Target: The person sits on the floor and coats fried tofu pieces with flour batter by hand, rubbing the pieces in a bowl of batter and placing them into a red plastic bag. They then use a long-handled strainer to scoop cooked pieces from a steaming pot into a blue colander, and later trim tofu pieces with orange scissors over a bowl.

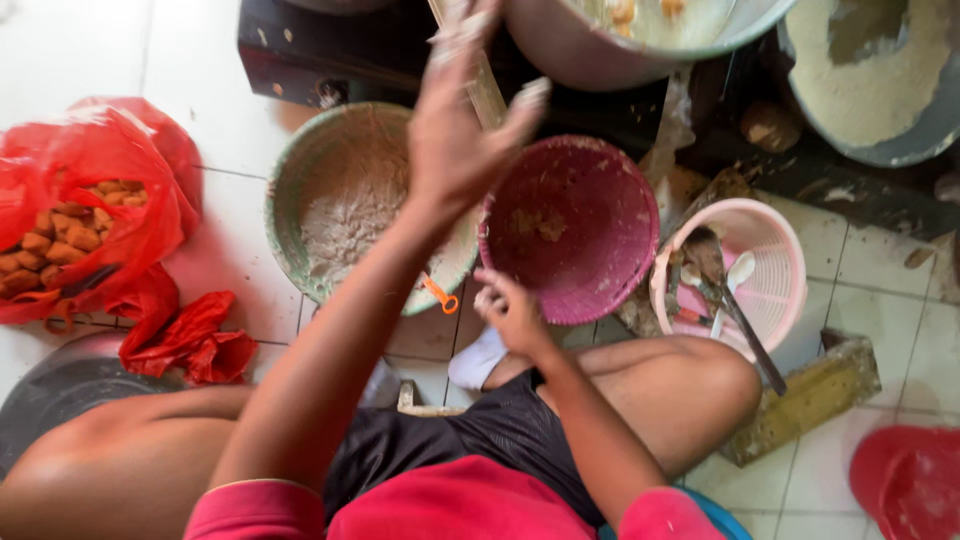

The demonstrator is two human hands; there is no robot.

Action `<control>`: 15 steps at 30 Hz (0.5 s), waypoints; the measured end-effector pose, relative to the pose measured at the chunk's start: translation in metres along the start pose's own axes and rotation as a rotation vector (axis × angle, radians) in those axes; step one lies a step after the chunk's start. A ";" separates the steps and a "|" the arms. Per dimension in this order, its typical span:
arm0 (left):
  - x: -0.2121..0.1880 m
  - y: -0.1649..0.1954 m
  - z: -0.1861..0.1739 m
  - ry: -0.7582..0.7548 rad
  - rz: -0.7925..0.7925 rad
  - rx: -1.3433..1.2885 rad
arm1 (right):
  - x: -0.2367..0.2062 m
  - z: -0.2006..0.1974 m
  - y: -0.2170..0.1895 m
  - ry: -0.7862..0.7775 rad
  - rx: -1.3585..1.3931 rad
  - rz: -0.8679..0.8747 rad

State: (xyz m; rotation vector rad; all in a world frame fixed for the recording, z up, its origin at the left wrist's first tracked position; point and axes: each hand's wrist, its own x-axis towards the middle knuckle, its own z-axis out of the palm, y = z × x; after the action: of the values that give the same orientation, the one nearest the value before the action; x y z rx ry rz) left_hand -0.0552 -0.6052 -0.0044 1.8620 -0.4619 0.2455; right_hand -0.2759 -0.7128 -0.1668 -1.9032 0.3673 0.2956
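Two hands | left hand point(455, 130) spread, fingertips blurred | right hand point(510, 312) curled at magenta basket point(570, 228), grip unclear

We only get one view here, from a camera on the person's head, pointing almost straight down over their lap and bent knees at the tiled floor point(880, 300). It sits pretty close, so the raised left hand point(455, 135) fills the middle of the frame and blurs a bit, while the baskets and bowls on the floor ring the edges. With no second view, nothing overlaps.
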 end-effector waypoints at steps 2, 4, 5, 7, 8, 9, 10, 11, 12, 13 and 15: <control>-0.040 -0.052 -0.030 -0.008 -0.073 0.076 | 0.014 -0.025 0.009 0.095 0.137 -0.046; -0.082 -0.108 -0.060 0.032 -0.582 -0.181 | 0.039 -0.054 0.024 0.191 0.247 0.094; -0.100 -0.136 -0.073 0.119 -0.308 -0.160 | 0.050 -0.066 0.035 0.246 0.326 0.229; -0.146 -0.180 -0.099 0.270 -0.477 -0.234 | 0.068 -0.085 0.058 0.352 0.520 0.391; -0.169 -0.195 -0.110 0.351 -0.548 -0.251 | 0.077 -0.086 0.067 0.388 0.513 0.420; -0.188 -0.208 -0.117 0.369 -0.582 -0.185 | 0.086 -0.085 0.075 0.423 0.504 0.446; -0.206 -0.218 -0.123 0.390 -0.615 -0.118 | 0.091 -0.083 0.081 0.456 0.494 0.471; -0.220 -0.224 -0.129 0.412 -0.648 -0.045 | 0.095 -0.077 0.086 0.468 0.274 0.500; -0.231 -0.228 -0.132 0.422 -0.675 -0.062 | 0.099 -0.070 0.089 0.476 0.054 0.522; -0.239 -0.229 -0.132 0.433 -0.701 -0.078 | 0.104 -0.063 0.092 0.480 -0.165 0.538; -0.248 -0.225 -0.130 0.442 -0.732 -0.124 | 0.110 -0.055 0.095 0.499 -0.538 0.411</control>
State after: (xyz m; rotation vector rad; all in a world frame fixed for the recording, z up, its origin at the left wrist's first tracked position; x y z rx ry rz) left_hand -0.1742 -0.3724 -0.2509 1.6698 0.4967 0.1168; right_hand -0.2097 -0.8076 -0.2704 -2.4172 1.1114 0.1939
